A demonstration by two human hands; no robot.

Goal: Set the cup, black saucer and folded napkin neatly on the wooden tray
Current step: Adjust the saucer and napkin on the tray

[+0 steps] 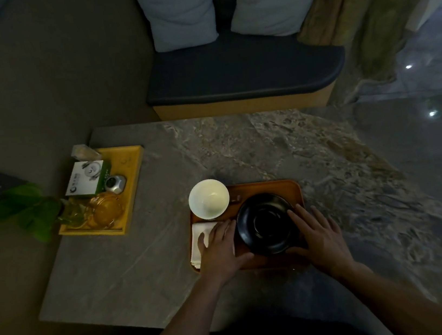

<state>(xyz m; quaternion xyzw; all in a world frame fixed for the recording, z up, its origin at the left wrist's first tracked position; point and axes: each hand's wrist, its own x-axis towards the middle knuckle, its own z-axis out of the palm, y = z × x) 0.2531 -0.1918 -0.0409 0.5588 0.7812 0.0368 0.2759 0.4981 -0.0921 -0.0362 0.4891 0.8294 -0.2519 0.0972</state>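
Observation:
A wooden tray [290, 186] lies on the grey stone table near its front edge. The white cup [209, 199] stands at the tray's far left corner. The black saucer [266, 223] fills the tray's right half. A folded white napkin [199, 237] lies at the near left, partly under my left hand [221, 248], which rests flat on it with fingers spread, touching the saucer's left rim. My right hand [320, 234] lies flat against the saucer's right rim, fingers apart. Neither hand grips anything.
A yellow tray [134, 162] at the table's back left holds a white box, a small silver object and glassware, with a green leafy plant [30, 211] beside it. Behind the table stands a dark cushioned bench [244, 76] with two pale pillows.

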